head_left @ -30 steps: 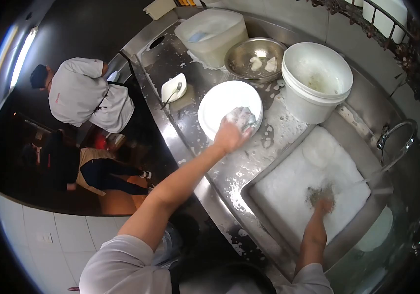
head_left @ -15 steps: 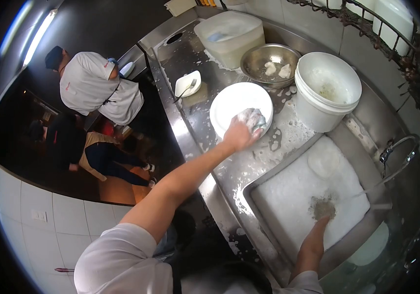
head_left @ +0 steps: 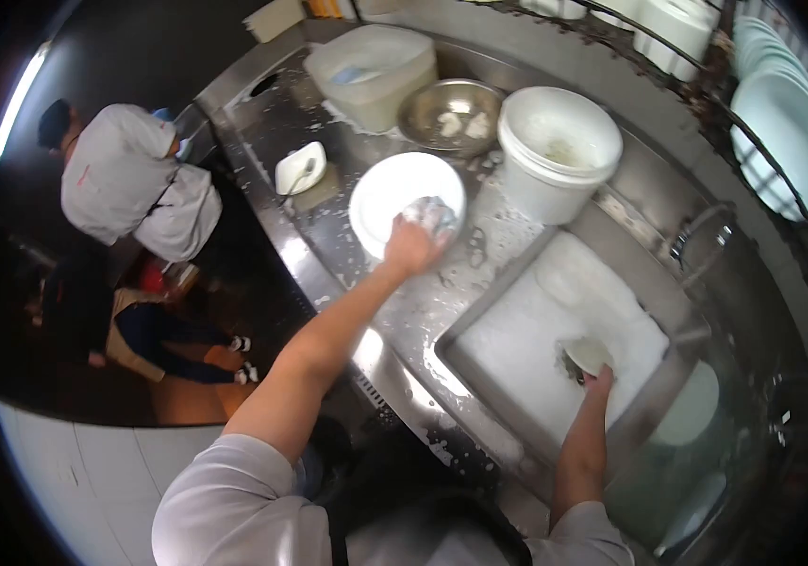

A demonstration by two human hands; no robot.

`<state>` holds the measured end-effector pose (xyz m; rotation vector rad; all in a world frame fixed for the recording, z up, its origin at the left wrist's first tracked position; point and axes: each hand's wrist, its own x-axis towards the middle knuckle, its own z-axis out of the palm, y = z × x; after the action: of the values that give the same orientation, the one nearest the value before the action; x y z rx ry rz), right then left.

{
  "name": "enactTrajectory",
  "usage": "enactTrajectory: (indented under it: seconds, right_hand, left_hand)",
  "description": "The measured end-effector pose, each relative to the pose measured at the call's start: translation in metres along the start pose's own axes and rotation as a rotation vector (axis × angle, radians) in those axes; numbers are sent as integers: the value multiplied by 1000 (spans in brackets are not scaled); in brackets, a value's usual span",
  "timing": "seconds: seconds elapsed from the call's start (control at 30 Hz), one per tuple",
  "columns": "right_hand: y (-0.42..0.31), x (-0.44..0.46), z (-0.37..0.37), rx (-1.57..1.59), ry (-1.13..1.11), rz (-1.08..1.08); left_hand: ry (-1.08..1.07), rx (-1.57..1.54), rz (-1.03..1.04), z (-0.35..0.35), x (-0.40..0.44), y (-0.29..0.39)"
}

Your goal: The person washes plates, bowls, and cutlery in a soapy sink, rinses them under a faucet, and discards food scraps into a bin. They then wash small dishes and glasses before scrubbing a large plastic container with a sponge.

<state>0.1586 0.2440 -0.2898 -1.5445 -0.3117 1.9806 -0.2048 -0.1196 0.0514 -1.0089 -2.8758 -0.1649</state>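
Observation:
On the steel counter lies a round white plate (head_left: 383, 191). My left hand (head_left: 411, 247) is closed on a foamy, bluish-white sponge or cloth (head_left: 433, 214) and presses it on the plate's near right part. In the foam-filled sink (head_left: 509, 307), my right hand (head_left: 598, 379) grips the edge of a pale dish (head_left: 590, 354). Part of that dish shows tilted above the suds, and its lower part is hidden. A dark gap in the foam lies beside it.
Behind the plate stand a white bucket (head_left: 555, 179), a steel bowl (head_left: 418, 123) and a plastic tub (head_left: 375, 80). A small white dish with a fork (head_left: 302, 168) sits left. Plates (head_left: 781, 141) fill a rack at right. Co-workers (head_left: 130, 179) are at left.
My right hand has brought a pale dish partly up out of the foam. My left hand stays on the plate with the soapy sponge or cloth. The view has turned right.

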Motion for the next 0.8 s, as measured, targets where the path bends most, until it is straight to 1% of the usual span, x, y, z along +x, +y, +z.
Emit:
enactTrajectory:
  seconds: [0.03,0.07,0.1,0.13,0.2,0.27,0.3,0.33,0.4,0.43,0.47,0.53,0.57,0.6,0.67,0.73,0.8]
  right_hand:
    - [-3,-4,-4,-24,-69,22]
    - [-8,-15,0,34,-55,36]
    - [-16,-27,8,-77,-33,35]
    - [-26,-44,22,-112,43,37]
    - [-47,-102,53,-412,114,-115]
    - [-62,-140,81,-708,183,-312]
    - [-71,-147,91,-1014,208,-445]
    - [-80,-154,101,-1322,235,-570]
    - [-92,-222,138,-1601,337,-804]
    - [-94,-219,144,-1617,305,-917]
    - [-97,-216,149,-1632,271,-1029]
    - [-105,-238,163,-1674,133,-1142]
    - [-107,-249,169,-1696,61,-1190]
    - [-110,-254,173,-1654,51,-1179]
    - [-118,-262,177,-1574,30,-1155]
    - [-120,-275,171,-1474,8,-1212]
    - [-118,-276,157,-1367,-1,-1239]
  left_hand:
    - [7,-16,12,2,0,0]
    - [-8,-23,-2,3,0,-1]
    - [-24,-30,-17,5,0,-1]
    - [-7,-27,-11,5,0,-1]
    - [26,-21,-22,6,-2,-1]
    - [51,-27,-8,-1,-7,2]
    - [64,-26,-2,-5,-8,1]
    - [159,-72,31,6,-7,-3]
    - [137,-175,-27,1,-8,2]
    - [128,-225,-54,-3,-5,6]
    - [172,-334,-20,-8,3,9]
    - [260,-551,46,-21,31,17]
    - [373,-589,146,-37,49,29]
    - [485,-627,245,-57,70,48]
    - [661,-569,440,-92,114,83]
    - [388,-499,426,-116,154,113]
    - [-36,-125,398,-85,226,131]
